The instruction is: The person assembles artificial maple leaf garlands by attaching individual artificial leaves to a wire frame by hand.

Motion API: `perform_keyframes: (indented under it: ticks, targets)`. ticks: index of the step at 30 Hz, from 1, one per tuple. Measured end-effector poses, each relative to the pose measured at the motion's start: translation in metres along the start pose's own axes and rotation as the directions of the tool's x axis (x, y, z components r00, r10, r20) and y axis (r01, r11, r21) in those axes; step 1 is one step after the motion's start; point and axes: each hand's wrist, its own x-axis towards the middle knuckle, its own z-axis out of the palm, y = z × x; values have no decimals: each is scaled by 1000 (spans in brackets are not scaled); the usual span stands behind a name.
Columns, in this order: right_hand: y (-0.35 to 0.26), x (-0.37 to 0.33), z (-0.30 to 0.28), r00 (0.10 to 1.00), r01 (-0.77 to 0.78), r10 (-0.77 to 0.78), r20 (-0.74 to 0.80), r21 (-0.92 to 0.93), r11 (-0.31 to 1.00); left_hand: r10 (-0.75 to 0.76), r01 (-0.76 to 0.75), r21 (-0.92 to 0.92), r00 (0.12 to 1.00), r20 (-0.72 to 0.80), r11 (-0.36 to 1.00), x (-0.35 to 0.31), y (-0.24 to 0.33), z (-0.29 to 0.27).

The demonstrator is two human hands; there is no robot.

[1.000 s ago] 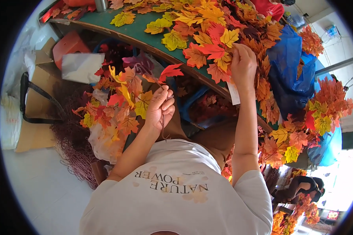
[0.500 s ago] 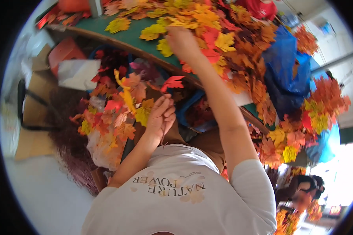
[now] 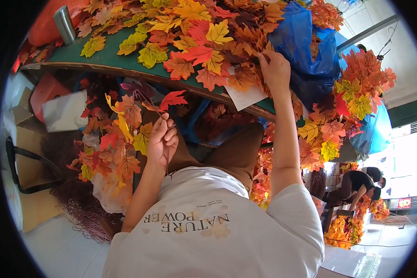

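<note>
In the head view, I see the left hand (image 3: 161, 141) near the middle of the frame, its fingers curled closed on a thin brown stem (image 3: 167, 166). Just above this hand is a red leaf (image 3: 173, 100). The right hand (image 3: 276, 72), right of the upper centre, has its fingers partly bent, the tips at the orange leaves (image 3: 245, 76) on the green table (image 3: 111, 54); I cannot tell if it grips one.

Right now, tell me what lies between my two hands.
In the head view, the edge of the green table, a white paper and some orange leaves lie between the left hand and the right hand.
</note>
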Motion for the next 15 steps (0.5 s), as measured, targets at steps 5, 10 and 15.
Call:
perform_keyframes:
  ticks: [5, 10, 15]
  targets:
    - [22, 3, 22, 987, 0, 57, 152, -352, 936, -53, 52, 38, 999, 9, 998, 0, -8, 6]
    - [26, 10, 10, 998, 63, -50, 45, -353, 933, -14, 12, 44, 999, 42, 999, 2, -4, 5]
    - [57, 19, -18, 972, -32, 129, 198, -433, 901, -16, 15, 43, 1000, 20, 999, 4, -2, 5]
